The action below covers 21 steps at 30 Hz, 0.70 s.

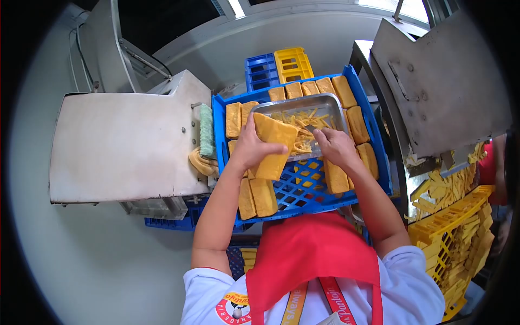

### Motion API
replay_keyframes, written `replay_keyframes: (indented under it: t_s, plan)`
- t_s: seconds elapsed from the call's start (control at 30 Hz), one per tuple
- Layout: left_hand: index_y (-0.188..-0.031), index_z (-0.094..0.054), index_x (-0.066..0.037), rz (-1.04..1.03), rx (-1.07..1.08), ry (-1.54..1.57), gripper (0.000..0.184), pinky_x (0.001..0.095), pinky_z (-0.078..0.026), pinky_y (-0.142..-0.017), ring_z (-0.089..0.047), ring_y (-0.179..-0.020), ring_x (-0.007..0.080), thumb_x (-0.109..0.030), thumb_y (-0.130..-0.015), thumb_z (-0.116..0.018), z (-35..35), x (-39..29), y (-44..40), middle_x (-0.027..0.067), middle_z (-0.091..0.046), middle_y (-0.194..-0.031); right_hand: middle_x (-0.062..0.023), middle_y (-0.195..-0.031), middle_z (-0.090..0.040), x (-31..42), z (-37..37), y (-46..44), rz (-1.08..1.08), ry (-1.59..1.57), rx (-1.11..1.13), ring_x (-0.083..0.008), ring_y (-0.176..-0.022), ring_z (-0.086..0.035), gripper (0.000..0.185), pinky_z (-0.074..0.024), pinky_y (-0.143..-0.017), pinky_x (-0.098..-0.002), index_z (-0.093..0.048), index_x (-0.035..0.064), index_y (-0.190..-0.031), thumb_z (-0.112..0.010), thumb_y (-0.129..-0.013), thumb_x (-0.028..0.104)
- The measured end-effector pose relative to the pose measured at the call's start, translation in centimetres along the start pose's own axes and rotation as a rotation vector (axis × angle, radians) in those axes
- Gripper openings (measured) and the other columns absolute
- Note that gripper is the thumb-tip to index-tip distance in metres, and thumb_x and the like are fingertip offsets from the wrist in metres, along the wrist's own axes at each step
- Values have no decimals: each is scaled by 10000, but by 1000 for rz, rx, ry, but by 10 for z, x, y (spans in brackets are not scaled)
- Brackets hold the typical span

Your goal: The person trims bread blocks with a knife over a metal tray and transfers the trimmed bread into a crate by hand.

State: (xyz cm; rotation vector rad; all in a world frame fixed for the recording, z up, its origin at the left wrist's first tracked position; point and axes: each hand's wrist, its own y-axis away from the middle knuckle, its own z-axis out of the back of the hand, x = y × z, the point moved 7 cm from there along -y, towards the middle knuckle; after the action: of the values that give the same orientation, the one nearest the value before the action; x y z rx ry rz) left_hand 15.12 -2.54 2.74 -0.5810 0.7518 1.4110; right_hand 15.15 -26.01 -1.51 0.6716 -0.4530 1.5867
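My left hand (253, 145) is wrapped round a golden bread loaf (275, 142), held tilted over the left part of a metal tray (337, 103). Thin bread-coloured strips (303, 120) lie in the tray. To the right of the loaf, my right hand (337, 146) is closed on a small knife, whose dark blade (310, 128) points left toward the loaf. The tray rests in a blue crate (383, 162). More loaves line the crate's edges, such as a pair (258, 198) at the front left and one (336, 176) below my right hand.
A white machine housing (124, 145) stands at the left, with a green roll beside it. Another metal machine (439, 81) is at the right, above a yellow crate (433, 230) of crust strips. Blue and yellow crates (293, 65) stand behind. Part of another person (499, 162) shows far right.
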Motion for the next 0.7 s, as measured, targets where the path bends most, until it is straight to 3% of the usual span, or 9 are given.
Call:
replay_keyframes:
  t_s: [0.03,0.07,0.1,0.13,0.27,0.37,0.53,0.7]
  plan:
    - [-1513,-205,-10,20,11,144,1225,466,-421,-1043,-507,-1232,345,-324,-538,-878,4,-3,-2,217,-489,-1319,-252,-810,-661,6,3,1,74,-195,-16,-422,-825,-655,493,-493,-730,-499,-675,13,-876,-460,-978,446]
    - [-1505,-245,-28,165,111,431,1106,416,-448,-1012,-525,-1206,292,-279,-608,-841,-3,-1,0,174,-510,-1310,-245,-762,-636,9,2,5,75,-345,-21,-424,-775,-638,454,-471,-680,-481,-654,5,-872,-488,-985,413]
    - [-1497,-285,-46,309,219,716,988,367,-475,-982,-543,-1180,240,-234,-678,-804,-13,-7,5,131,-530,-1301,-245,-762,-636,15,5,6,87,-343,-30,-424,-775,-638,454,-471,-680,-481,-654,5,-872,-488,-985,413]
    - [-1481,-322,-57,332,151,776,892,365,-483,-979,-568,-1155,234,-216,-722,-763,-16,-1,6,124,-545,-1283,-238,-748,-632,23,6,8,100,-372,-22,-423,-771,-633,439,-468,-673,-468,-655,12,-879,-490,-988,405]
    - [-1469,-346,-64,342,225,919,832,350,-509,-940,-595,-1111,222,-218,-750,-737,-28,-2,4,107,-556,-1257,-241,-791,-650,45,13,1,140,-359,-76,-429,-814,-637,423,-482,-713,-481,-659,31,-912,-467,-994,400]
    - [-1532,-229,-85,317,342,975,863,344,-504,-947,-561,-1166,220,-199,-808,-683,-36,-11,8,109,-516,-1313,-248,-838,-662,54,15,-7,172,-323,-116,-435,-860,-636,431,-484,-755,-504,-662,35,-929,-453,-992,406]
    - [-1486,-320,-85,286,309,948,716,330,-517,-905,-590,-1104,204,-243,-843,-592,-36,-10,6,108,-553,-1261,-252,-871,-665,54,4,-8,183,-240,4,-440,-899,-631,435,-478,-788,-517,-669,43,-953,-446,-989,415]
    - [-1413,-395,-80,357,293,1001,623,342,-532,-872,-617,-1045,210,-251,-845,-589,-40,-11,1,121,-571,-1225,-238,-769,-655,58,-7,5,221,-354,87,-441,-798,-640,484,-498,-727,-481,-666,29,-880,-460,-977,456]
